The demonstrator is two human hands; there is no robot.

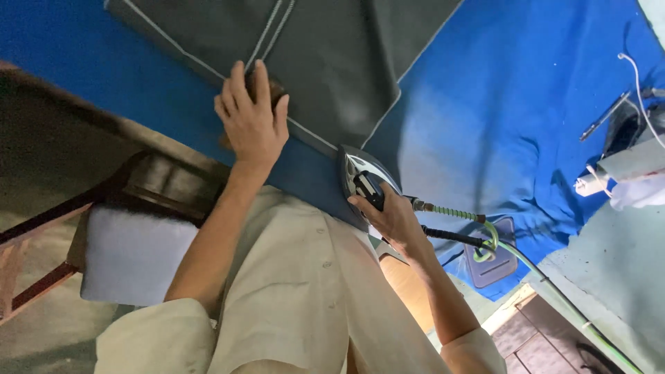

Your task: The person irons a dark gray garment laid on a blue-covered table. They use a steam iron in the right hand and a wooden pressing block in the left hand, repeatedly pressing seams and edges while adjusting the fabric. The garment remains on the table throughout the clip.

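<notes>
My left hand lies flat, fingers spread, on a dark grey garment with pale stitched seams, spread over a blue padded table. A small brown object shows under its fingers. My right hand grips the black handle of a silver steam iron. The iron's tip sits at the near edge of the garment. A green hose and a black cord run from the back of the iron off to the right.
A grey-blue iron rest pad lies near the table edge at right. A white cable with a plug and a thin metal tool sit at far right. A wooden chair with a pale cushion stands at left.
</notes>
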